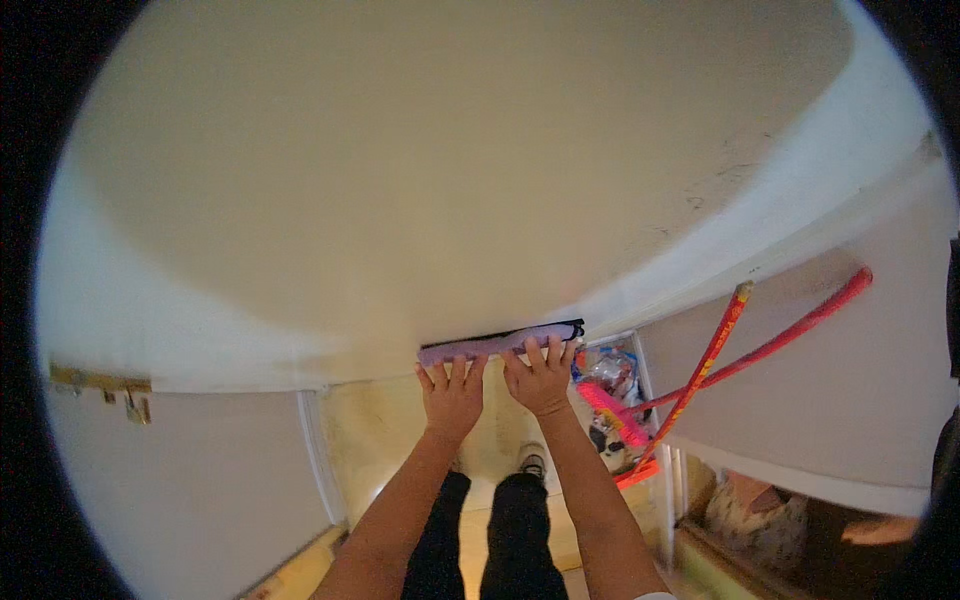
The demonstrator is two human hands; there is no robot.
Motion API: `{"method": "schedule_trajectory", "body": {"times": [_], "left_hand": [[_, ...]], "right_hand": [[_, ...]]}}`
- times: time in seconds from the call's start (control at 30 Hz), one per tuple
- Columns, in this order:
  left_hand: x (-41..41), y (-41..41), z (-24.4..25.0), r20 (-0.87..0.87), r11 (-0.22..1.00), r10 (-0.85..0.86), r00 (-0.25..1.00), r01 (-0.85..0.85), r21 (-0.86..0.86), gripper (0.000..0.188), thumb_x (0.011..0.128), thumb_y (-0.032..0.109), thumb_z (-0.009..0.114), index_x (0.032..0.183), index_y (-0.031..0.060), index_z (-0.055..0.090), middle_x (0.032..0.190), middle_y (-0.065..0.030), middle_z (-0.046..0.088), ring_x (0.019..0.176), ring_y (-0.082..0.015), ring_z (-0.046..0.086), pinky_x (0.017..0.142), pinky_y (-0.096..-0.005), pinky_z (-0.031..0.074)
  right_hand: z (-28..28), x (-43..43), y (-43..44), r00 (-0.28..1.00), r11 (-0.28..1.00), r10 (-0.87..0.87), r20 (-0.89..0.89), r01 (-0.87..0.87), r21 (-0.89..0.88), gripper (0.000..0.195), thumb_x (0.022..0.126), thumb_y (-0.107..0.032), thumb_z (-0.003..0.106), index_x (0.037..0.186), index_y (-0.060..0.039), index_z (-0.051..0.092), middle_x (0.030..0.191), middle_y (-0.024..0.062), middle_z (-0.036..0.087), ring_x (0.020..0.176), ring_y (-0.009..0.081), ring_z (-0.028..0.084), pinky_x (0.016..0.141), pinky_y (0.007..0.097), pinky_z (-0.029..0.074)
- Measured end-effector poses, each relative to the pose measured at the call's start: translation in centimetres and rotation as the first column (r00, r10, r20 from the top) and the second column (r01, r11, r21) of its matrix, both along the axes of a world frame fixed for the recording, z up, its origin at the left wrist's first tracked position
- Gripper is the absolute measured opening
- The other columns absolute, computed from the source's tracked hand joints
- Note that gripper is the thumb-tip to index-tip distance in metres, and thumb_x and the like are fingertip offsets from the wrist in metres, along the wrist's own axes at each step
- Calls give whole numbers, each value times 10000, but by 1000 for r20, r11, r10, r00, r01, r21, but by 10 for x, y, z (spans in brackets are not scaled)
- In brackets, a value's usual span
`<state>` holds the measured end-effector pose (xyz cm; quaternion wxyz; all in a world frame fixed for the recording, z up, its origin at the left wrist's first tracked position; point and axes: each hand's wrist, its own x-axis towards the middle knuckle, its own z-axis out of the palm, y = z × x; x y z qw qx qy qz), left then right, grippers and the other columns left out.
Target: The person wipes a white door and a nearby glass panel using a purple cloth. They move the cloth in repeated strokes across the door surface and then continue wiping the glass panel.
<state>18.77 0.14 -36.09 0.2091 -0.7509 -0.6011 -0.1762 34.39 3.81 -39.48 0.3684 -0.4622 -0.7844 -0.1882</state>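
A rolled or folded purple cloth point(499, 343) with a black edge lies against the pale wall surface in front of me. My left hand point(452, 394) is on its left part, fingers spread and the fingertips touching its lower edge. My right hand point(540, 375) rests the same way on the right part, with the fingertips over the cloth. Whether either hand grips the cloth or only presses on it cannot be told. The wall point(450, 165) above is beige in the middle and whiter around.
To the right, two long red handles point(724, 341) cross, beside a pink-bristled broom head point(611, 412) and assorted items in bags. A metal latch point(135, 405) is at the far left. A shelf compartment point(750, 555) holding a bag is at lower right. My feet stand on the yellowish floor.
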Motion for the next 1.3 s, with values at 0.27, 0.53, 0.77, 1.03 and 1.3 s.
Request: {"method": "schedule_trajectory", "body": {"times": [0.27,0.53,0.77,1.03,1.3], "left_hand": [[50,26,104,318,950,74,945,-163,265,283,801,314,601,1067,235,546,1244,-207,331,1286,-534,90,1000,-680,31],[72,28,63,476,946,159,865,-271,176,343,797,366,596,1084,189,533,1222,-351,260,1229,-627,96,944,-744,73],[84,-16,-17,659,930,336,673,-127,-345,508,803,297,594,1204,14,464,1345,-392,185,1261,-590,124,994,-682,106],[3,17,96,824,886,76,561,-417,202,468,840,283,547,1183,-21,449,1394,-382,83,1279,-592,34,997,-680,63],[9,14,18,894,873,136,428,-479,96,521,849,274,521,1241,-38,377,1396,-391,40,1287,-577,41,1013,-656,72]], "right_hand": [[158,29,36,990,970,60,126,-88,227,292,776,-412,589,1067,-430,598,1352,-65,368,1332,326,189,1026,641,21],[174,42,56,838,841,167,519,-396,368,122,780,-329,547,875,-332,624,1226,-15,450,1350,386,106,997,659,-84],[92,46,45,495,898,152,856,-430,89,394,841,-321,474,1227,-381,526,1397,-134,363,1364,177,174,1042,599,-44],[245,-64,38,572,793,142,808,-555,253,329,849,-388,479,1148,-339,609,1306,-79,460,1309,270,260,1044,598,-40],[177,-83,39,539,759,280,794,-631,161,379,832,-319,507,1203,-274,573,1358,-86,438,1289,152,312,1042,516,82]]}}
